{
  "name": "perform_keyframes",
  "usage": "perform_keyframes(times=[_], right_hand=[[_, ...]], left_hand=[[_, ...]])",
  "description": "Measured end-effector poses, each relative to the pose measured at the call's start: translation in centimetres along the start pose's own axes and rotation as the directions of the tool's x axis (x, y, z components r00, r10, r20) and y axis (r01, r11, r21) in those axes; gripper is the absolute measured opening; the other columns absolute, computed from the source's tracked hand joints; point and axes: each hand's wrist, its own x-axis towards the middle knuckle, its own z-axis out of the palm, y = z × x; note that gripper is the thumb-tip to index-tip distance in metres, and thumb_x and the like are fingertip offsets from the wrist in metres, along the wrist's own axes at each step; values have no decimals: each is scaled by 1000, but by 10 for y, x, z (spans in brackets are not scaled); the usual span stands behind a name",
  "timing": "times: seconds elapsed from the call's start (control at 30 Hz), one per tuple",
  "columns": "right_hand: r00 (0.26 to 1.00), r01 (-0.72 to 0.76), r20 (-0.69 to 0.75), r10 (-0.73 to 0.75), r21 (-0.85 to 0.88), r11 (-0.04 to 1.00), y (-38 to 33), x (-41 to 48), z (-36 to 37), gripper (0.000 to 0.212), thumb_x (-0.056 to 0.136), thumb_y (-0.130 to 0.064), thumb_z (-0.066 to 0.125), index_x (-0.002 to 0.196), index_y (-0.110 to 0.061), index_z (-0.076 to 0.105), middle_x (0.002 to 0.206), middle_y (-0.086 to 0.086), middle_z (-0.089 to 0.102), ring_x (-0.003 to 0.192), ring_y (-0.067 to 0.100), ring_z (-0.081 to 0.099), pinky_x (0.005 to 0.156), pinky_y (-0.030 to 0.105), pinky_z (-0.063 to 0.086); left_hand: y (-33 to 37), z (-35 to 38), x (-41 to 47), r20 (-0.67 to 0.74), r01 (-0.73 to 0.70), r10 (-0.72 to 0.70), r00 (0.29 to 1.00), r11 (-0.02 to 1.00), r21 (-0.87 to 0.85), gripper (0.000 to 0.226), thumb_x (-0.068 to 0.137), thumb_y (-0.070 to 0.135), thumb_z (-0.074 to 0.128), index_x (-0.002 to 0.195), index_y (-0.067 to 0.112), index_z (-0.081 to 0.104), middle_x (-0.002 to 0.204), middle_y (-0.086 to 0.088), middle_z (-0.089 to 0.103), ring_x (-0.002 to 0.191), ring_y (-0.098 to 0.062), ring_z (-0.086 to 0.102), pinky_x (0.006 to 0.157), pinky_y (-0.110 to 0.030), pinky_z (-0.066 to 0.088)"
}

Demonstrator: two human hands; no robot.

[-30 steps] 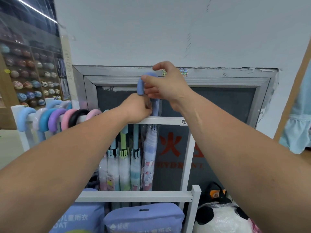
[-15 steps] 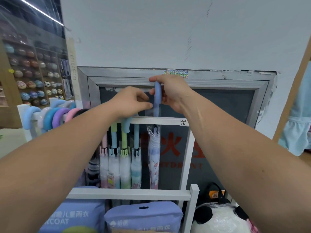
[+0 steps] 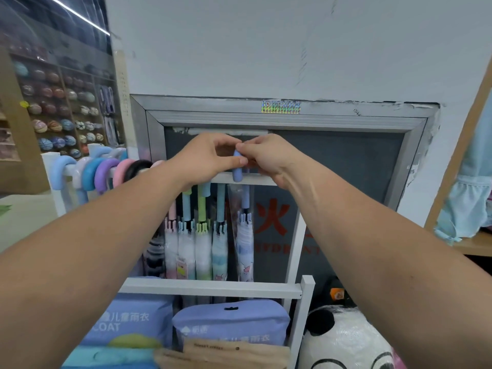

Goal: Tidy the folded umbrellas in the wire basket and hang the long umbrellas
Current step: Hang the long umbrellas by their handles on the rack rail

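Note:
A long umbrella [image 3: 244, 243] in a clear sleeve hangs from the white top rail [image 3: 259, 180] of the rack by its blue hook handle [image 3: 236, 169]. My right hand [image 3: 266, 158] and my left hand [image 3: 210, 158] both pinch the top of that handle, fingertips meeting over it. Several more long umbrellas [image 3: 197, 241] hang to the left on the same rail, their pastel hook handles [image 3: 103, 171] lined up along it. The wire basket is not in view.
Packaged raincoats [image 3: 229, 326] lie in the rack's lower part under the white crossbar [image 3: 213, 287]. A wrapped panda plush [image 3: 346, 339] sits at the lower right. A grey hydrant cabinet door [image 3: 346, 166] is behind the rack. Ball shelves [image 3: 61, 110] stand far left.
The blue hook handle has come down from above the rail and now sits hooked over it. My left hand rose from the rail to the handle top beside my right.

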Motion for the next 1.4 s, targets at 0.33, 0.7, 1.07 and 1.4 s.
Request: perform_keyframes(times=[0.33, 0.7, 1.07, 1.4], right_hand=[[998, -56, -35, 52, -127, 990, 13, -9, 4, 12, 92, -6, 69, 80, -6, 69, 75, 15, 69, 62, 21, 65, 54, 24, 57], [964, 149, -85, -251, -610, 779, 39, -8, -9, 30, 81, -50, 77, 106, -34, 76, 105, -14, 74, 108, 11, 62, 89, 35, 52], [962, 230, 8, -273, -561, 795, 54, -9, -7, 38, 89, -46, 65, 126, -37, 67, 126, -14, 69, 124, 14, 59, 106, 46, 43], [919, 186, -176, -354, -598, 780, 68, -105, -41, 32, 91, -44, 66, 121, -34, 68, 127, -12, 65, 123, 12, 55, 105, 36, 43]], left_hand=[[-13, 8, -7, 67, -61, 31, 997, 852, 520, 52, 84, 50, 76, 131, 33, 64, 129, 12, 66, 121, -10, 57, 98, -30, 43], [-10, 3, -5, 158, -75, -30, 987, 787, 613, 53, 92, 37, 67, 143, 31, 54, 143, 10, 58, 131, -15, 50, 109, -41, 42], [-16, 14, -15, 16, 9, -27, 1000, 749, 662, 66, 89, 49, 69, 148, 27, 49, 149, 0, 54, 141, -21, 45, 115, -40, 35], [13, 57, -50, -102, -224, 304, 947, 854, 470, 68, 82, 53, 72, 138, 16, 60, 137, -6, 62, 129, -26, 54, 110, -37, 38]])
